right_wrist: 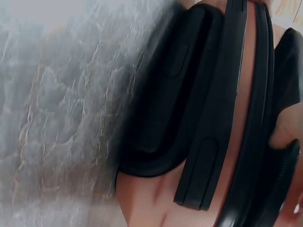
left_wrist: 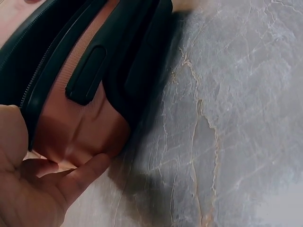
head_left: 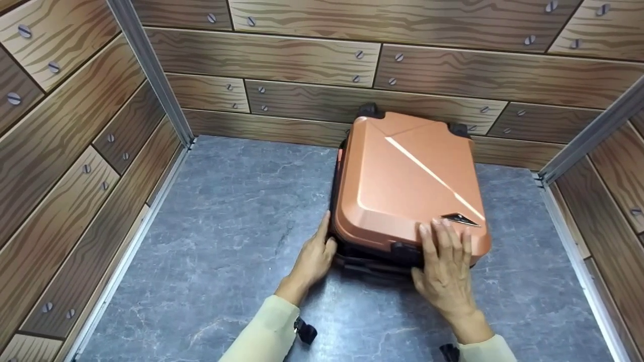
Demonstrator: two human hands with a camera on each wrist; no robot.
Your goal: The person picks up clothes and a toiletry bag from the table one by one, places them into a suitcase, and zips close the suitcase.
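Observation:
An orange hard-shell suitcase (head_left: 412, 176) with black trim lies flat on the grey floor, its wheels towards the back wall. Dark lining and a zip edge (left_wrist: 31, 85) show between its two halves. At the near left corner my left hand (head_left: 312, 259) touches the side with straight fingers; in the left wrist view its fingers (left_wrist: 87, 175) lie against the lower shell. My right hand (head_left: 445, 274) holds the upper half's near edge, fingers over the top. Its thumb (right_wrist: 286, 130) enters the dark gap in the right wrist view. The black carry handle (right_wrist: 213, 118) faces me.
Grey marble-patterned floor (head_left: 241, 211) surrounds the suitcase. Wood-print walls (head_left: 302, 55) stand at the back and both sides, with metal strips (head_left: 151, 65) at their corners. The wheels (head_left: 370, 109) are close to the back wall.

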